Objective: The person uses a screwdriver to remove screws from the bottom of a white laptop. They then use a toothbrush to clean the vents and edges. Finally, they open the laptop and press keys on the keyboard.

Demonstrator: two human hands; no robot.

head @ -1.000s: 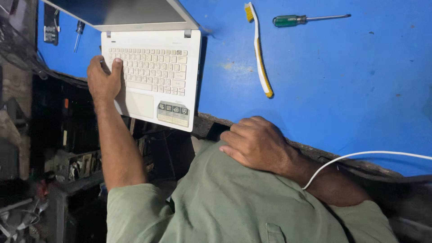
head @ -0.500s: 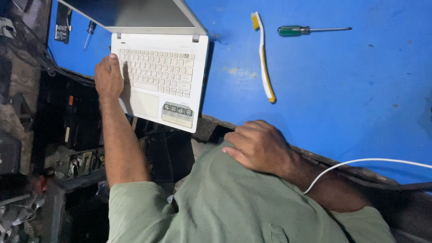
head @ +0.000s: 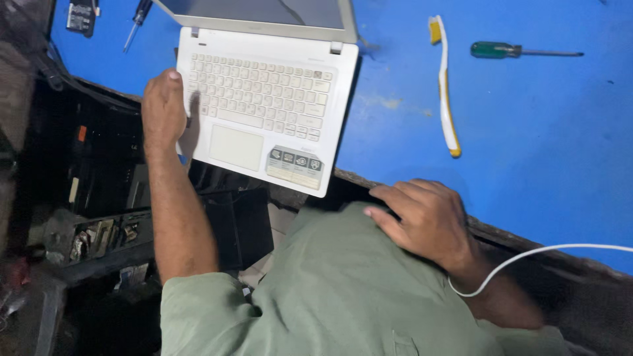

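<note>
A white laptop point(head: 264, 112) lies open on the blue table point(head: 527, 132), its front corner hanging over the table's near edge. My left hand point(head: 165, 109) grips the laptop's left edge, thumb on the deck beside the keyboard. My right hand point(head: 425, 221) rests flat on my green shirt point(head: 343, 296) just below the table edge, fingers apart and holding nothing.
A white and yellow toothbrush point(head: 445, 86) and a green-handled screwdriver point(head: 508, 50) lie on the table right of the laptop. A small screwdriver point(head: 135, 20) and a dark device point(head: 80, 16) sit far left. A white cable point(head: 541, 254) crosses my right wrist. Dark cluttered shelves point(head: 99, 224) are at the left.
The whole view has slid to the right and down. My left hand stays on the laptop's left edge. My right hand's fingers have spread a little on the shirt.
</note>
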